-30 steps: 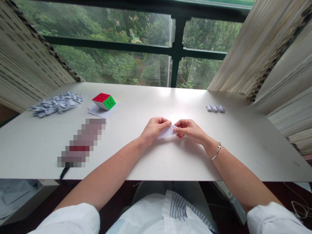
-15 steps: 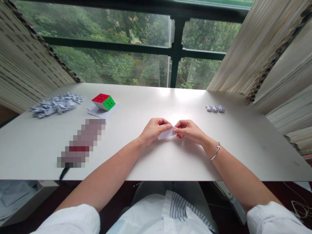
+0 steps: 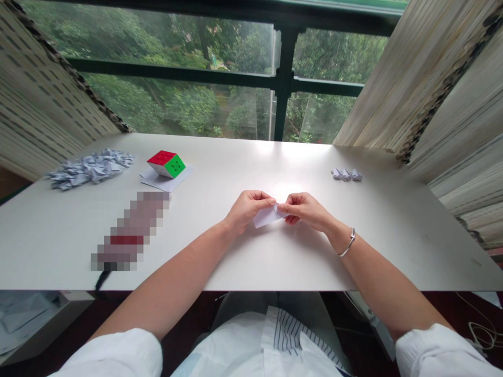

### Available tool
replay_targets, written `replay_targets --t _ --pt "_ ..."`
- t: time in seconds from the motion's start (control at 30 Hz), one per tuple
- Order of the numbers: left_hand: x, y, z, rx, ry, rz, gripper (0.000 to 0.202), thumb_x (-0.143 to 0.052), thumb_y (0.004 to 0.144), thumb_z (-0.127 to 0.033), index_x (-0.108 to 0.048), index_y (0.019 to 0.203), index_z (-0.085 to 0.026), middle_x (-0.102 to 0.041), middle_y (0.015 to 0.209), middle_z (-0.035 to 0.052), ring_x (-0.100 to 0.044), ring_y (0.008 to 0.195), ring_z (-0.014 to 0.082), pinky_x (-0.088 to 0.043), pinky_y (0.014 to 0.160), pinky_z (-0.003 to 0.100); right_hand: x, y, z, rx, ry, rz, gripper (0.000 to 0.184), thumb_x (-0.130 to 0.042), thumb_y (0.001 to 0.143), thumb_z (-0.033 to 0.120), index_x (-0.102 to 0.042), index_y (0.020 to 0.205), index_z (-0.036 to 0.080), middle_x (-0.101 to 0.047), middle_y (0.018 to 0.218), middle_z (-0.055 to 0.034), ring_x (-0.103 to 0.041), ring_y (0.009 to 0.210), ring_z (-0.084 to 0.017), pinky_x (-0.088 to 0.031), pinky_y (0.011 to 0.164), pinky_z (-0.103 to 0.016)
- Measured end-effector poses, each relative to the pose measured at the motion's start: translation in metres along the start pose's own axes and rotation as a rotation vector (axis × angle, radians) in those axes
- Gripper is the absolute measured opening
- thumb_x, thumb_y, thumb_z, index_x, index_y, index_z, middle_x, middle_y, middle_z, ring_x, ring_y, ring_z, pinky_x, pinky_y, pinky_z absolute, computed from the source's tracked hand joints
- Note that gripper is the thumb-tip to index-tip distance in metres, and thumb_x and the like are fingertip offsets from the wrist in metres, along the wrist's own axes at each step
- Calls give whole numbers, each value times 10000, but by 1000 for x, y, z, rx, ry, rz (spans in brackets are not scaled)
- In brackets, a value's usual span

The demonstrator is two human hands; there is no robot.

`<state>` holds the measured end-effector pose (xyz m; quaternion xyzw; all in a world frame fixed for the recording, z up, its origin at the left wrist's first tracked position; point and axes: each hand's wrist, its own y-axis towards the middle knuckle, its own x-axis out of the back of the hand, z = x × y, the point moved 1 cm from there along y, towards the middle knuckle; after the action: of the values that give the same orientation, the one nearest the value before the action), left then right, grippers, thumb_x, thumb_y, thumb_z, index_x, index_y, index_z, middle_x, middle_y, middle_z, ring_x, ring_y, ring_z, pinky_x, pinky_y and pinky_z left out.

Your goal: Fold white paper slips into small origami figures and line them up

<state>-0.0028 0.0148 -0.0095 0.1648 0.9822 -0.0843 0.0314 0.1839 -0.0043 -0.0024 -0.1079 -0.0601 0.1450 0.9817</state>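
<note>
A small folded piece of white paper (image 3: 266, 216) is held just above the white table, between my two hands. My left hand (image 3: 250, 209) pinches its upper left edge, thumb on the near side. On the other side my right hand (image 3: 301, 210) grips the paper's right end between thumb and fingers, and the fingers hide that end. The lower left corner of the paper points toward me. A silver bracelet (image 3: 348, 242) sits on my right wrist.
The white table (image 3: 251, 267) reaches to the window. A heap of folded paper pieces (image 3: 92, 168) lies far left, beside a puzzle cube (image 3: 167, 164) on paper sheets (image 3: 156, 181). A blurred-out long object (image 3: 133, 230) lies nearer. Several joined folded pieces (image 3: 346, 175) are at the right.
The paper has tilted slightly and its lower left part shows more. My fingertips have moved a little apart along its upper edge. Both hands still hold it.
</note>
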Motion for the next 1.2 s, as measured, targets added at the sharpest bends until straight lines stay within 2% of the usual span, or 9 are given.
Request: replay_targets --t 0.1,0.27,0.5,0.73,0.87,1.07,1.2 --pt "2 1 0 3 -21 -18 234 -813 631 -350 -714 698 -149 -673 689 25 -560 608 128 -388 595 263 1 0 0 8 7 -16 484 -841 629 545 -559 629 153 -639 546 -18 -599 472 -101 -496 451 -202" --pt "5 2 0 1 8 -37 235 -805 637 -354 -713 708 -149 -662 675 20 -540 588 122 -376 588 262 4 0 1 13 24 17 443 -843 643 519 -637 693 130 -669 591 -36 -622 518 -111 -529 500 -220" --pt "9 5 1 9 42 -70 240 -788 649 -364 -722 731 -148 -654 665 20 -525 574 116 -356 566 256 13 -4 2 5 53 80 331 -832 698 407 -699 798 122 -717 732 -67 -666 642 -126 -569 604 -238" --pt "9 5 0 22 38 -87 287 -796 634 -398 -732 758 -146 -667 669 31 -538 578 133 -361 566 266 19 -3 0 29 38 51 224 -786 752 294 -733 910 144 -728 802 -69 -687 760 -146 -570 646 -229" --pt "9 5 0 -8 33 -113 308 -798 648 -425 -730 766 -149 -666 679 30 -536 581 131 -355 564 263 21 -2 0 37 40 9 230 -774 773 324 -726 923 156 -731 825 -71 -693 776 -153 -572 641 -225" --pt "6 4 1 -43 15 -95 349 -800 651 -463 -734 785 -148 -685 723 43 -537 596 134 -370 580 267 16 0 -2 23 47 8 346 -777 754 478 -709 859 156 -728 797 -79 -690 738 -154 -572 618 -237" --pt "5 3 2 -46 18 -69 344 -795 661 -459 -738 795 -147 -682 724 39 -535 606 131 -374 590 265 13 2 -3 29 46 -20 350 -802 720 469 -697 818 149 -706 720 -57 -675 680 -139 -562 608 -235"
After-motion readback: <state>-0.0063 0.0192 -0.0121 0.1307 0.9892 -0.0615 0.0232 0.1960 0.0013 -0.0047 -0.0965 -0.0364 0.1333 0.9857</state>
